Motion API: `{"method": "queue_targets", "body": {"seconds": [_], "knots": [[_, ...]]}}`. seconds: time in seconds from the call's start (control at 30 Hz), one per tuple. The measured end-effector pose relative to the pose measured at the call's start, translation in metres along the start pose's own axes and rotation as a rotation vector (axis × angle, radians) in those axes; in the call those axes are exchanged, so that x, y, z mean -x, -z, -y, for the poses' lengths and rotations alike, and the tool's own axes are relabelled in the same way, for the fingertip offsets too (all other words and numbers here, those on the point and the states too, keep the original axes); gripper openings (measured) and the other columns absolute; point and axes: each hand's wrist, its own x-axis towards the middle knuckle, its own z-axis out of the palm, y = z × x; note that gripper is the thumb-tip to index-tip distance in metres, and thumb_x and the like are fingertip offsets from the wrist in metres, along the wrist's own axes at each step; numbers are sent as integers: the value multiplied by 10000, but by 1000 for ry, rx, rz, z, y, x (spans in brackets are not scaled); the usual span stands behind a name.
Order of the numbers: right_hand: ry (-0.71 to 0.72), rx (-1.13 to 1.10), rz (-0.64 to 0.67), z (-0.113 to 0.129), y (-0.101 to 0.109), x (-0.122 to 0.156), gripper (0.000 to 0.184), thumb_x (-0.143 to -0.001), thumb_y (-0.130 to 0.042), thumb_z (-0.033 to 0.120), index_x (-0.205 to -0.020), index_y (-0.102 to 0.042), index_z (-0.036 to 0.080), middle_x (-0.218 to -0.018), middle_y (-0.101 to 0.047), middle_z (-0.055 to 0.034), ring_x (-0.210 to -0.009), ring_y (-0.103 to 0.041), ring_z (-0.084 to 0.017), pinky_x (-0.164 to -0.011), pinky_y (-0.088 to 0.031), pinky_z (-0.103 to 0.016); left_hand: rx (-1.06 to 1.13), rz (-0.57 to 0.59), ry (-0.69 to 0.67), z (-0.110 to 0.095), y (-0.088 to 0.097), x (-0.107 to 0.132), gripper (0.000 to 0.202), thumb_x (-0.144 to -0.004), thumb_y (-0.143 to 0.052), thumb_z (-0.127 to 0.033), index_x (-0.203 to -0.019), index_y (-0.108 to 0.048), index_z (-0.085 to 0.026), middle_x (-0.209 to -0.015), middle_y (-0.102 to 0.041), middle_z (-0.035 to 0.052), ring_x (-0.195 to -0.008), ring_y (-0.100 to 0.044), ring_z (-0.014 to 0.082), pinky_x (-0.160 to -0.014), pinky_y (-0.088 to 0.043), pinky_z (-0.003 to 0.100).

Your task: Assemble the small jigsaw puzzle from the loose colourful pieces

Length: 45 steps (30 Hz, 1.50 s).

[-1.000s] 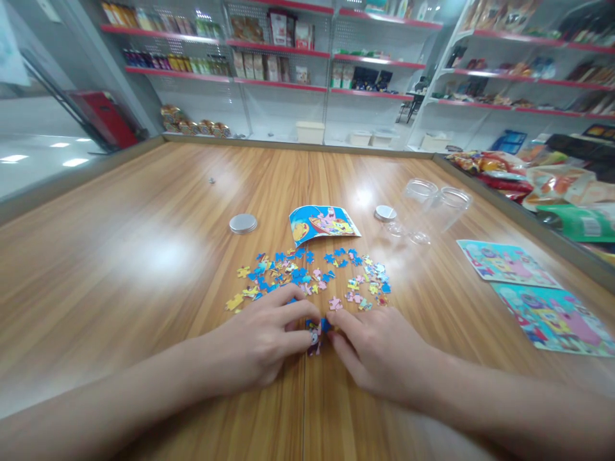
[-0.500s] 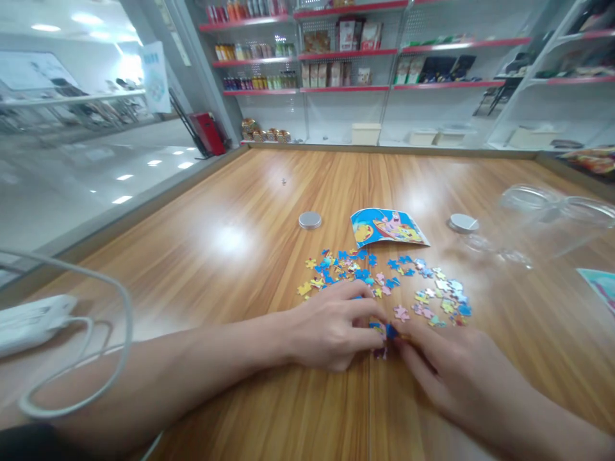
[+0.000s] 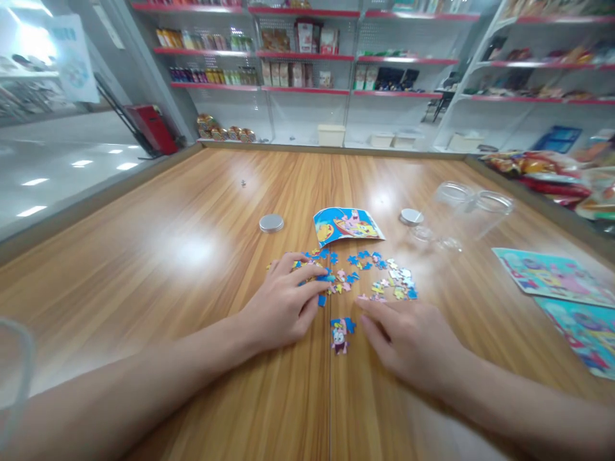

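My left hand (image 3: 288,298) lies over the left part of the loose jigsaw pieces (image 3: 353,277), fingers stretched and apart, covering some of them. My right hand (image 3: 416,333) rests on the table with thumb and index finger apart. Its index fingertip is at a pink piece on the near edge of the spread. Between the hands, nearer to me, sits a small joined cluster of jigsaw pieces (image 3: 340,339), blue at the top with a cartoon face; neither hand touches it. Behind the pieces stands a curled picture card (image 3: 348,226) with cartoon figures on blue.
Two round metal lids (image 3: 271,223) (image 3: 412,216) flank the card. Clear plastic jars (image 3: 485,208) lie at the right back. Flat cartoon pictures (image 3: 552,274) lie at right, near snack packets (image 3: 542,173). A white cable (image 3: 19,378) is at left; stocked shelves (image 3: 307,57) stand behind.
Both hands have come off the joined cluster, which is now uncovered. My left hand has moved up onto the loose pieces, its fingers spreading. The view has turned right.
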Motion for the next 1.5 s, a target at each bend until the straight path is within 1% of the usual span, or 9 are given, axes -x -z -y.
{"method": "queue_targets", "body": {"seconds": [0.23, 0.4, 0.57, 0.73, 0.9, 1.07, 1.2, 1.33, 1.5], "knots": [[-20, -23, 25, -3, 0, -3, 329, -977, -436, 236, -1264, -584, 175, -879, -749, -70, -733, -698, -195, -620, -413, -296, -18, -7, -2, 4, -3, 2, 330, -867, -595, -145, -1169, -685, -241, -1263, -652, 49, -1234, -473, 329, -1006, -441, 556], [226, -143, -7, -1, 3, -2, 237, -957, -457, 159, -1099, -645, 185, -738, -687, -10, -630, -626, -141, -549, -350, -286, 73, -108, 4, 4, 3, -1, 284, -872, -583, -100, -1107, -697, -209, -1190, -673, 62, -1154, -539, 277, -983, -463, 488], [577, -174, -12, 2, 7, 1, 167, -882, -494, 101, -852, -647, 162, -585, -565, 24, -476, -439, -121, -470, -243, -329, 330, -436, 266, 8, 11, -3, 224, -911, -518, -93, -865, -707, -203, -884, -668, 26, -874, -605, 176, -803, -478, 345], [602, -171, 80, 2, 6, 2, 166, -887, -484, 123, -909, -643, 168, -599, -578, 25, -479, -433, -122, -459, -223, -333, 475, -526, 503, 10, 13, -2, 284, -855, -443, -64, -684, -620, -204, -697, -574, -1, -680, -545, 150, -638, -409, 311], [559, -181, 190, 6, 7, 2, 258, -984, -432, 218, -1167, -601, 152, -634, -641, 15, -484, -494, -124, -462, -231, -333, 410, -457, 379, 8, 14, -1, 305, -855, -437, -80, -636, -613, -200, -639, -554, 3, -685, -509, 162, -651, -400, 322], [524, -174, 260, 10, 13, 4, 254, -977, -444, 221, -1176, -595, 176, -684, -683, 4, -518, -552, -118, -472, -256, -316, 305, -367, 184, 7, 14, -2, 310, -889, -453, -69, -672, -640, -186, -669, -615, 12, -708, -501, 163, -696, -418, 344], [507, -195, 93, 9, 13, 6, 197, -966, -445, 193, -947, -642, 182, -629, -637, 17, -502, -523, -113, -474, -276, -313, 272, -247, -88, 3, 15, -2, 273, -855, -496, -20, -848, -693, -209, -765, -684, 17, -732, -536, 165, -743, -457, 371], [406, -173, -153, 9, 11, 5, 280, -898, -494, 156, -623, -512, 202, -539, -519, 38, -455, -401, -96, -477, -240, -310, 253, 33, -337, -7, 19, -1, 397, -800, -532, -23, -1126, -662, -208, -1005, -716, 59, -903, -591, 209, -923, -483, 456], [175, -25, -244, 1, 8, -3, 274, -869, -507, 174, -595, -497, 192, -542, -506, 23, -489, -410, -101, -518, -216, -308, 225, 183, -398, -14, 20, -2, 402, -794, -556, -22, -1141, -661, -197, -1162, -691, 74, -1068, -561, 246, -1004, -477, 461]]}}
